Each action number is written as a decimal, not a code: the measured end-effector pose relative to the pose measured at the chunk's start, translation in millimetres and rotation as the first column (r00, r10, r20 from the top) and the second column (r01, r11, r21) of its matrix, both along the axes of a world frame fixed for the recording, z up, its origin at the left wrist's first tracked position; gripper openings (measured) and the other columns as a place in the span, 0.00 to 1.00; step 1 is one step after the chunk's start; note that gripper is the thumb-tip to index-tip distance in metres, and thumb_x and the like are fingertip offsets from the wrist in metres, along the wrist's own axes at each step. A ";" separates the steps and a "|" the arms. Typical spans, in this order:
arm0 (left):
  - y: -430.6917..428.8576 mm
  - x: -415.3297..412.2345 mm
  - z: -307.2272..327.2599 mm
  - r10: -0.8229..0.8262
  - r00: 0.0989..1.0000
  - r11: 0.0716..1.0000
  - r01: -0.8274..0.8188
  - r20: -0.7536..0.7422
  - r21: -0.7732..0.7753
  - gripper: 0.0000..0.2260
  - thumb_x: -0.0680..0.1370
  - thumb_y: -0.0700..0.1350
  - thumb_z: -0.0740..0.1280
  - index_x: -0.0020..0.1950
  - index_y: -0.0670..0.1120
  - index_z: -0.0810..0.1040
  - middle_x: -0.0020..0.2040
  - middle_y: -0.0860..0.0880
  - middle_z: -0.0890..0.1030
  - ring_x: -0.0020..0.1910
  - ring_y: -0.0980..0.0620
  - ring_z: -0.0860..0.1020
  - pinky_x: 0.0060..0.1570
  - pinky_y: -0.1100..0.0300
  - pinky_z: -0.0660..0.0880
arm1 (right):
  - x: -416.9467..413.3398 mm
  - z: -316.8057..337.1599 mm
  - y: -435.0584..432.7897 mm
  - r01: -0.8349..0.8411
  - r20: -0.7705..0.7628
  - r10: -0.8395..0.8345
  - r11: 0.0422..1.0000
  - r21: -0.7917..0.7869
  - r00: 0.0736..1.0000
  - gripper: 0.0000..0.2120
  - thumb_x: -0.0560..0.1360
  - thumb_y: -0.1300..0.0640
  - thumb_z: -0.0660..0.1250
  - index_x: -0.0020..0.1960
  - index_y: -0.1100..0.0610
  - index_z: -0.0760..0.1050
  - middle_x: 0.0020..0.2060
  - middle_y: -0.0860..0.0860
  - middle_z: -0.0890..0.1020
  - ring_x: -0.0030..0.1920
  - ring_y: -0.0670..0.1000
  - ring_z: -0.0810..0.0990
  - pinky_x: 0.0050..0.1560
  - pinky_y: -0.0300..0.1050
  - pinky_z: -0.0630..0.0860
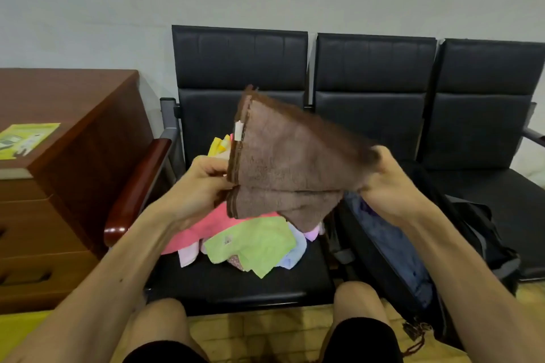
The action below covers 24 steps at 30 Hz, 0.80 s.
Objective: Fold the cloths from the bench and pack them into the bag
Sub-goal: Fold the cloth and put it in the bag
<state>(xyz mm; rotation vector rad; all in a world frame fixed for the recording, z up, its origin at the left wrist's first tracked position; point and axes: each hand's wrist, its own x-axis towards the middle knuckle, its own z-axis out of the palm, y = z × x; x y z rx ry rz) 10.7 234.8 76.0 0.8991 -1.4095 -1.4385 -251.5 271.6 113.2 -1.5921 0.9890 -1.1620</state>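
Head-worn view, facing forward and down, close over bench (236,280)

Brown cloth (283,162): darker brown edge stripes, white tag (239,130). Below it at 6 o'clock: pink cloth (203,230), lime-green cloth (253,244), pale-blue cloth (296,256); yellow cloth (216,146) at 9. Bench (371,68) black. Bag (483,233) black, blue inside. Cabinet (88,127) red-brown wood.

Folded brown cloth (283,165) held up above bright cloths (250,242), beside open bag (392,250).

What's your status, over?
Left grip, right grip both hold brown terry cloth, folded, midair. Coloured cloth pile below on black bench. Black bag open alongside.
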 end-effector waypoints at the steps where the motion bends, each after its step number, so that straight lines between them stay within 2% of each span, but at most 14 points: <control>1: -0.1 0.0 2.6 0.022 0.999 0.999 -0.021 0.023 -0.043 0.25 0.76 0.25 0.60 0.33 0.47 0.86 0.38 0.47 0.85 0.39 0.53 0.84 0.37 0.63 0.80 | -0.3 3.9 0.6 -0.023 -0.009 0.023 0.999 -0.048 1.000 0.28 0.69 0.85 0.56 0.26 0.59 0.80 0.40 0.53 0.86 0.46 0.48 0.85 0.46 0.38 0.79; 3: -0.5 -0.7 4.3 0.038 0.998 0.996 -0.034 0.055 -0.081 0.29 0.78 0.23 0.57 0.29 0.47 0.85 0.41 0.47 0.85 0.43 0.52 0.85 0.39 0.58 0.81 | -2.3 0.0 -1.5 -0.012 -0.050 0.006 0.992 -0.125 0.999 0.24 0.66 0.86 0.54 0.27 0.64 0.78 0.49 0.58 0.86 0.56 0.54 0.83 0.54 0.46 0.80; 4: -0.8 -0.4 3.6 0.032 0.997 0.995 -0.026 0.068 -0.095 0.29 0.78 0.23 0.56 0.29 0.47 0.84 0.44 0.47 0.85 0.47 0.50 0.84 0.41 0.54 0.82 | -4.3 -4.6 -2.7 0.008 -0.061 -0.016 0.990 -0.143 0.998 0.25 0.66 0.86 0.53 0.29 0.62 0.79 0.51 0.58 0.85 0.58 0.55 0.82 0.54 0.46 0.80; 6: 1.5 1.1 3.4 0.036 0.996 0.993 -0.026 0.087 -0.116 0.29 0.78 0.23 0.55 0.29 0.47 0.84 0.46 0.46 0.85 0.50 0.47 0.83 0.43 0.48 0.80 | -7.6 -9.4 0.5 0.039 -0.060 -0.049 0.987 -0.154 0.997 0.23 0.70 0.84 0.56 0.35 0.62 0.81 0.51 0.56 0.86 0.57 0.52 0.83 0.52 0.43 0.80; 8: 3.5 2.1 3.5 0.037 0.997 0.992 -0.028 0.075 -0.121 0.27 0.77 0.23 0.56 0.29 0.46 0.83 0.45 0.42 0.82 0.48 0.39 0.79 0.44 0.44 0.73 | -7.3 -8.7 5.4 0.063 -0.048 -0.072 0.984 -0.166 0.996 0.16 0.75 0.76 0.62 0.45 0.60 0.83 0.50 0.52 0.86 0.56 0.49 0.83 0.51 0.40 0.80; 9: 4.7 1.8 4.3 0.028 0.998 0.993 -0.020 0.062 -0.119 0.26 0.77 0.24 0.57 0.30 0.46 0.83 0.44 0.41 0.81 0.47 0.38 0.77 0.44 0.43 0.69 | -6.2 -7.5 7.5 0.080 -0.043 -0.089 0.982 -0.169 0.995 0.13 0.76 0.72 0.64 0.50 0.58 0.82 0.50 0.50 0.86 0.55 0.48 0.84 0.50 0.39 0.80; 11: 7.4 0.6 6.8 0.027 0.999 0.992 -0.021 0.045 -0.126 0.25 0.77 0.24 0.58 0.30 0.46 0.83 0.41 0.40 0.80 0.44 0.39 0.76 0.40 0.47 0.69 | -5.1 -7.1 9.6 0.104 -0.002 -0.106 0.986 -0.132 0.994 0.14 0.75 0.67 0.65 0.57 0.55 0.79 0.50 0.51 0.86 0.54 0.49 0.84 0.50 0.39 0.81; 12: 9.5 -0.6 8.6 0.024 0.999 0.991 -0.019 0.040 -0.130 0.26 0.77 0.24 0.57 0.29 0.46 0.82 0.39 0.42 0.80 0.43 0.41 0.77 0.37 0.52 0.71 | -5.8 -6.8 10.8 0.104 0.023 -0.102 0.989 -0.109 0.995 0.15 0.75 0.66 0.65 0.59 0.55 0.78 0.50 0.52 0.86 0.54 0.50 0.84 0.50 0.41 0.81; 14: 12.5 -2.5 10.6 0.014 1.000 0.993 -0.012 0.019 -0.115 0.26 0.77 0.23 0.57 0.29 0.46 0.81 0.37 0.46 0.81 0.39 0.49 0.80 0.33 0.62 0.75 | -5.9 -5.1 13.3 0.111 0.061 -0.107 0.991 -0.070 0.992 0.15 0.76 0.67 0.65 0.60 0.56 0.77 0.51 0.54 0.86 0.54 0.52 0.84 0.52 0.45 0.82; 15: 13.0 -3.4 10.7 0.004 1.000 0.995 -0.004 0.007 -0.100 0.26 0.77 0.23 0.56 0.29 0.46 0.81 0.36 0.46 0.81 0.39 0.50 0.80 0.33 0.63 0.74 | -6.0 -5.7 13.8 0.124 0.083 -0.119 0.991 -0.049 0.989 0.15 0.75 0.65 0.66 0.60 0.55 0.77 0.51 0.55 0.86 0.54 0.53 0.84 0.53 0.47 0.82; 18: 10.9 -7.0 5.5 -0.015 0.998 0.998 0.011 -0.059 -0.064 0.27 0.77 0.23 0.55 0.30 0.47 0.81 0.38 0.43 0.80 0.43 0.43 0.76 0.38 0.56 0.70 | 0.3 -12.5 18.1 0.116 0.195 -0.138 0.986 0.122 0.971 0.17 0.74 0.49 0.63 0.60 0.54 0.79 0.53 0.53 0.85 0.55 0.53 0.83 0.55 0.51 0.77; 21: 13.4 -13.1 2.5 -0.004 0.995 1.000 0.002 -0.097 -0.015 0.27 0.78 0.25 0.55 0.29 0.47 0.80 0.40 0.42 0.80 0.42 0.43 0.77 0.35 0.58 0.72 | 9.7 -28.6 28.7 -0.060 0.376 -0.119 0.900 0.432 0.919 0.34 0.70 0.30 0.52 0.61 0.52 0.78 0.57 0.52 0.84 0.58 0.53 0.83 0.58 0.52 0.75; 22: 14.9 -15.4 1.8 -0.003 0.995 1.000 0.003 -0.098 0.001 0.26 0.78 0.25 0.55 0.29 0.46 0.80 0.40 0.42 0.80 0.40 0.46 0.79 0.33 0.61 0.75 | 10.9 -35.3 31.2 -0.090 0.389 -0.113 0.880 0.466 0.914 0.36 0.69 0.28 0.51 0.61 0.52 0.77 0.57 0.51 0.84 0.57 0.52 0.83 0.57 0.51 0.76; 24: 16.0 -16.6 -1.1 -0.002 0.995 0.999 0.005 -0.097 0.039 0.26 0.79 0.25 0.55 0.29 0.46 0.80 0.40 0.42 0.80 0.38 0.47 0.80 0.31 0.64 0.76 | 12.8 -45.6 34.5 -0.060 0.313 -0.099 0.886 0.459 0.945 0.27 0.71 0.36 0.59 0.61 0.53 0.77 0.53 0.50 0.86 0.53 0.49 0.85 0.51 0.46 0.79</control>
